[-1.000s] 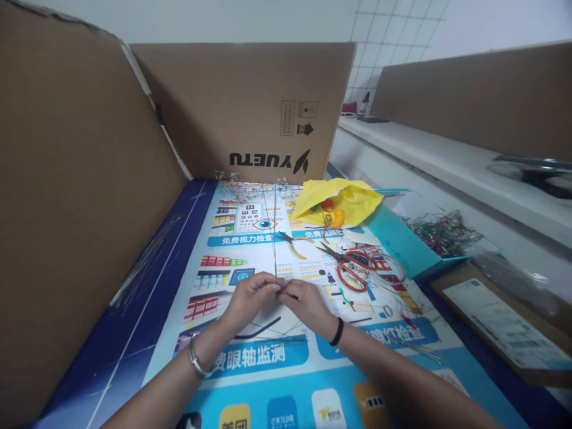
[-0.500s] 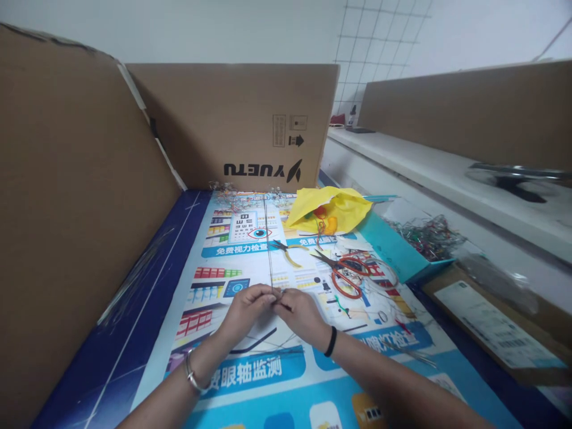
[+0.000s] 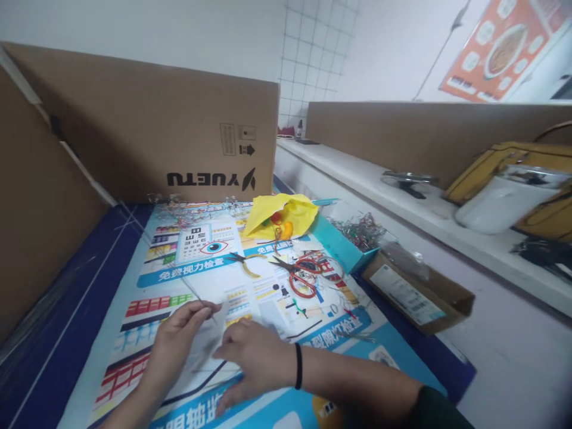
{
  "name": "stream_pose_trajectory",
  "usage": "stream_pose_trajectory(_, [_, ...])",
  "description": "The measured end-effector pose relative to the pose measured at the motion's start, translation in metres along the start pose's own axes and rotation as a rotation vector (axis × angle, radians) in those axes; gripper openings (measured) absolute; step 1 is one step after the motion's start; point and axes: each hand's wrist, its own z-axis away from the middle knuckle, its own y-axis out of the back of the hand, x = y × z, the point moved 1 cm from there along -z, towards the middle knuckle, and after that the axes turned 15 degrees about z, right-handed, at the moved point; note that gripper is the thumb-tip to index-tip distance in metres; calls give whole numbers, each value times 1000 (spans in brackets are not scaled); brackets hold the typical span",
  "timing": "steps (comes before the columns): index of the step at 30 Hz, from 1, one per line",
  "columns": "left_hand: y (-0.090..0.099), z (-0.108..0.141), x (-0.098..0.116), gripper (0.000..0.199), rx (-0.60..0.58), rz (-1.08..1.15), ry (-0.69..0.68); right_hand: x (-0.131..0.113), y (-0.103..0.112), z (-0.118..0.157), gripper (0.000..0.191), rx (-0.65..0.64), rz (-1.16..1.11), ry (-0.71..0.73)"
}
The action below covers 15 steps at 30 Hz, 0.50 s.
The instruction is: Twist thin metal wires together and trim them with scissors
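Note:
My left hand [image 3: 179, 333] pinches the lower end of some long thin wires [image 3: 179, 271], which slant up and to the left over the printed sheet [image 3: 232, 229]. Just right of it, my right hand [image 3: 252, 354] is apart from the wires, its fingers spread and bent downward above the sheet's lower part; no object shows in it. Beyond the hands lie yellow-handled pliers [image 3: 250, 267] and red-handled scissors [image 3: 301, 277], with a small green piece [image 3: 299, 308] nearer to me.
A yellow bag [image 3: 286, 211] holding orange items lies further back. At the right are a teal box [image 3: 344, 247] of tangled wire and an open cardboard box [image 3: 415, 295]. Cardboard panels [image 3: 147, 131] stand behind; a white mug [image 3: 504, 199] sits on the ledge.
The view has turned right. My right hand has let go of the wires, moved away from my left hand and opened. The wires now lean left instead of standing upright.

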Motion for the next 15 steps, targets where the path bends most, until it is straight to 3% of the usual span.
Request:
stream_pose_trajectory(6, [-1,0,-4,27,16,89,55,-17,-3,8,19,-67,98,146])
stream_pose_trajectory(10, [-5,1,-3,26,-47,150,134,-20,1,8,15,-82,119,232])
stream_pose_trajectory(13, [-9,3,0,26,-125,190,191,1,20,5,12,-134,136,177])
stream_pose_trajectory(15, [-11,3,2,26,-164,202,211,31,40,6,11,-208,228,20])
